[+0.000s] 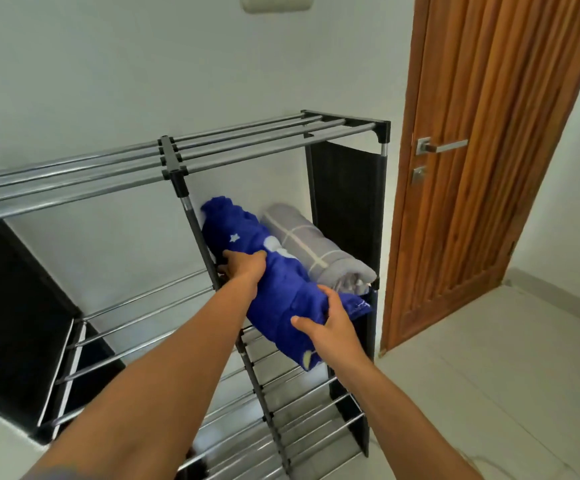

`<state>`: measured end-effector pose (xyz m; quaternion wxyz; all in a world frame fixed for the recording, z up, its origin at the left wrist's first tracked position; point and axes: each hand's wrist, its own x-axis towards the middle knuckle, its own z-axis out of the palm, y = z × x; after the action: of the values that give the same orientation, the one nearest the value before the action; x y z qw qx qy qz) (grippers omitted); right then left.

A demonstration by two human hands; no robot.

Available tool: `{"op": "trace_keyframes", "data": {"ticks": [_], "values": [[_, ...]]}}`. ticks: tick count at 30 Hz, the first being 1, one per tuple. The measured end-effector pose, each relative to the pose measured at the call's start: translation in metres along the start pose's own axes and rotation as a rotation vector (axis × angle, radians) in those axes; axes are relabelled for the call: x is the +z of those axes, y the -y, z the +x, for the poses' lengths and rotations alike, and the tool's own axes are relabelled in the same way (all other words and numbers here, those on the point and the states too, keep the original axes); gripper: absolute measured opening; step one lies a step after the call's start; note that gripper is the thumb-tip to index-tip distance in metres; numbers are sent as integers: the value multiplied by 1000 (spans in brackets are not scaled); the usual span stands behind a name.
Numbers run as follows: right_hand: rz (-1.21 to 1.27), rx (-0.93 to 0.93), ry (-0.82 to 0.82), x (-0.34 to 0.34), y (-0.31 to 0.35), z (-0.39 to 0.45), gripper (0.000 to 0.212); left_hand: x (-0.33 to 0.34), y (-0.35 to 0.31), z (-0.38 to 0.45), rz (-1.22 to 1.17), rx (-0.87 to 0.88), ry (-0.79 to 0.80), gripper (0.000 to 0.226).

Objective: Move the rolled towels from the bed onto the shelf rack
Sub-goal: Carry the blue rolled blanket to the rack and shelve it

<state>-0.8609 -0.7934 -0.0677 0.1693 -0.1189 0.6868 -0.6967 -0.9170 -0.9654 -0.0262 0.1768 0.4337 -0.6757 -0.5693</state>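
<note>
Both hands on the blue towel (281,292), a rolled bundle with white star and moon print, lying on the second shelf in the right-hand bay of the shelf rack (247,140). Left hand (243,266) grips the roll's left side at about 9 o'clock, fingers curled round the fabric next to the rack's middle post (200,237). Right hand (330,318) clasps the near end at about 5 o'clock, thumb spread out to the left, fingers pressed over the top of the roll. The near end of the blue towel overhangs the shelf's front edge. Grey towel (316,251), rolled, pale check lines, lies just beside it at 2 o'clock on the same shelf, touching it along its side, against the black fabric side panel (347,220). Wooden door (489,150) with a metal handle stands at 3 o'clock of the rack. White wall (108,81) behind, pale floor (489,375) below.
</note>
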Motion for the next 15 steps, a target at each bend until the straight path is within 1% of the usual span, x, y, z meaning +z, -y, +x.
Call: {"op": "trace_keyframes", "data": {"ticks": [3,5,8,11,13,15], "values": [[-7,-2,52,1,-3,2,69,-2,3,2,108,52,-23,90],[8,-11,84,0,-1,1,67,-3,-2,-2,178,120,-19,88],[-29,24,102,1,-5,-4,67,-3,-4,-11,324,189,47,83],[-27,66,84,-4,-6,-13,70,-7,1,-24,408,225,87,79],[-23,86,63,-11,-5,-20,72,-11,2,-39,492,316,91,75],[-31,111,26,-18,-7,-35,73,-13,2,-61,578,462,96,67]]}}
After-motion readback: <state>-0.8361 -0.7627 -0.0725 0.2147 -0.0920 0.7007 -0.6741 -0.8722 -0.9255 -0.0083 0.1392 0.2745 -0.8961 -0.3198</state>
